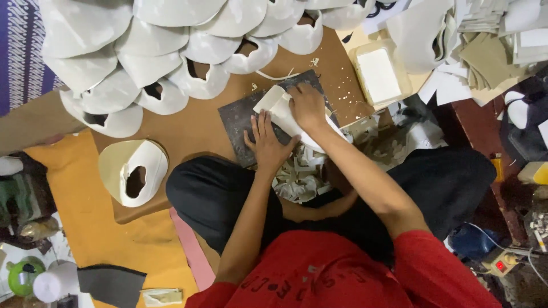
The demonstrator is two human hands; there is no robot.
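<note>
White shoe-upper piece (278,108) worked on a dark square cutting slab (240,122).
Left hand (265,142) lies open, pressing the slab; right hand (306,105) grips the piece, beside white trimmings (299,177).

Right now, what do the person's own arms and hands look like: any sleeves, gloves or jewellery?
Both arms come out of short red sleeves that end above the elbow; the forearms are bare. The red shirt carries dark lettering across its front. The left hand and the right hand are bare: no gloves show, and no watch, ring or bracelet can be made out. No cables or straps run along either arm.
</note>
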